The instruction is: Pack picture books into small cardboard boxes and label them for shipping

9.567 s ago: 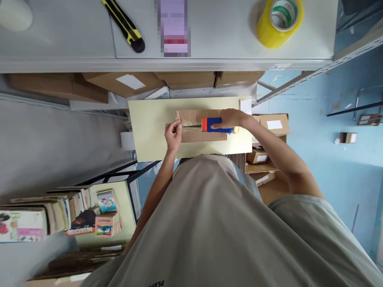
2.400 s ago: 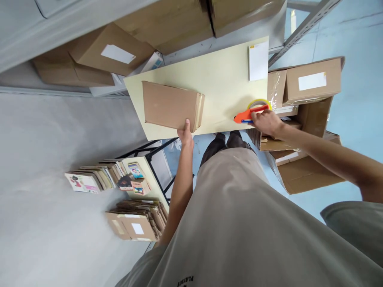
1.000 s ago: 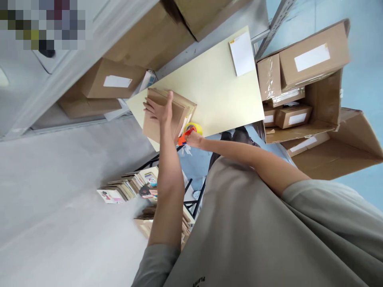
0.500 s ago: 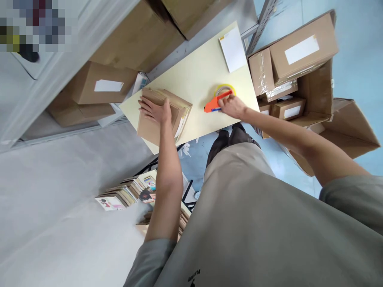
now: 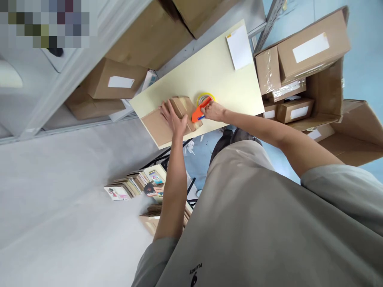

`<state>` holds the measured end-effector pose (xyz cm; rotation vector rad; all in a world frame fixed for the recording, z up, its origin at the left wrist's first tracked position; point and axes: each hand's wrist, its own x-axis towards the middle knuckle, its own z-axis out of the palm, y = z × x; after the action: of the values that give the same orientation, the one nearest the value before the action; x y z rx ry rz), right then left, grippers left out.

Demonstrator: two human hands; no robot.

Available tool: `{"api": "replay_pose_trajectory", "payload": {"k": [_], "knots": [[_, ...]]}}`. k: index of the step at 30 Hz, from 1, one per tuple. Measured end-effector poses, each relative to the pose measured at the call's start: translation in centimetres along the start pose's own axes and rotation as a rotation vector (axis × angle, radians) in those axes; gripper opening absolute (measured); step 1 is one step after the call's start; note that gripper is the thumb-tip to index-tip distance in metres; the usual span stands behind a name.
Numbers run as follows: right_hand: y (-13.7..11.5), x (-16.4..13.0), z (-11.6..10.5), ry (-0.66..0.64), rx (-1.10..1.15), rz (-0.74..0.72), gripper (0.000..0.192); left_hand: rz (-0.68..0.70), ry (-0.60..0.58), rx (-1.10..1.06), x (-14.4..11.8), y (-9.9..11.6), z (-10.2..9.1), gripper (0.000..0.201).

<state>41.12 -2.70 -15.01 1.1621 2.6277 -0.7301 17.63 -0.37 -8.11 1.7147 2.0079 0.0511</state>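
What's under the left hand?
Brown cardboard, which shows on both sides of the left hand. The patch directly beneath is covered, as is the tabletop under the cardboard.

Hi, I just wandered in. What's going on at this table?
Someone has their left hand spread on brown cardboard lying on the pale table. Their right hand holds an orange tape dispenser at the cardboard's right end; whether it touches is hard to tell. White paper lies near the table's far right corner. Beside the table, an open carton holds smaller boxes.
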Motion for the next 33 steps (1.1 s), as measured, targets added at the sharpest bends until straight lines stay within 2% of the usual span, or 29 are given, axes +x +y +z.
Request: {"api": "replay_pose_trajectory", "payload": {"k": [3,6,8,10,12,15,18,21,23,27,31,33], "knots": [[-2.9,-0.2,-0.1,-0.063,0.003,-0.078,0.048,0.100,0.010,-0.033,-2.1,-0.6,0.9,0.093],[-6.0,-0.2,-0.3,-0.120,0.070,-0.101,0.047,0.143,0.022,-0.052,-3.9,-1.0,1.9,0.072],[-7.5,-0.5,-0.4,-0.143,0.106,-0.102,0.048,0.142,0.019,-0.055,-4.7,-1.1,2.3,0.066],[-7.9,-1.2,-0.2,-0.153,0.156,-0.084,0.049,0.131,0.018,-0.047,-5.3,-0.9,2.4,0.065],[-6.9,-2.5,0.1,-0.145,0.237,-0.062,0.050,0.113,0.018,-0.021,-5.7,-0.5,2.4,0.066],[-2.8,-5.1,0.5,-0.139,0.281,-0.011,0.054,0.087,0.008,0.016,-6.1,0.4,2.1,0.066],[2.6,-7.0,0.2,-0.125,0.164,0.085,0.054,0.077,0.002,0.021,-6.4,1.2,1.9,0.064],[6.2,-7.2,-0.3,-0.017,0.072,0.177,0.058,0.066,0.013,0.029,-6.4,1.7,1.7,0.059],[6.8,-6.1,-0.7,0.058,0.070,0.192,0.060,0.057,0.009,0.031,-6.4,2.0,1.7,0.057],[5.4,-2.4,-1.1,0.153,0.102,0.193,0.060,0.046,-0.009,0.004,-6.2,2.2,1.9,0.061],[4.3,1.2,-2.0,0.101,0.058,0.193,0.055,0.055,0.000,-0.011,-6.0,1.7,2.4,0.063],[3.8,2.6,-2.6,0.079,0.051,0.142,0.054,0.085,0.008,0.006,-5.9,1.2,2.7,0.065]]}}
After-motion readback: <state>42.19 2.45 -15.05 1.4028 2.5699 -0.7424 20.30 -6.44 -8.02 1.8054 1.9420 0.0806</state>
